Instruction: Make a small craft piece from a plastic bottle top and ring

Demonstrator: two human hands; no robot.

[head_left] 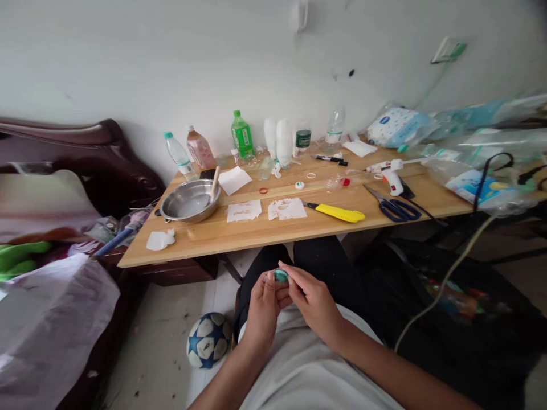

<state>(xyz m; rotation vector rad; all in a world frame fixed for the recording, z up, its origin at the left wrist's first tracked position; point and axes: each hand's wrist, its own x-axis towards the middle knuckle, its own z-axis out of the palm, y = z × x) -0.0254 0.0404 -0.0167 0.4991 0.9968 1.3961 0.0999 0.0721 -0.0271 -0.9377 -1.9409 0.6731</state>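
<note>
Over my lap, just below the table's front edge, both hands meet around a small teal round piece that looks like a bottle cap (281,275). My left hand (265,302) pinches its left side with the thumb on top. On the other side, the fingers of my right hand (311,296) are closed against it and hide part of it. On the table (200,246) ahead lie two stained paper pieces (244,211), a yellow utility knife (341,213) and a small white-and-green cap (299,185).
At the left stands a metal bowl (188,206) with a wooden-handled tool in it. Several bottles, including a green bottle (243,135), line the wall. Scissors (395,206), a glue gun (390,173) and plastic bags are at the right. A ball (209,340) rests on the floor.
</note>
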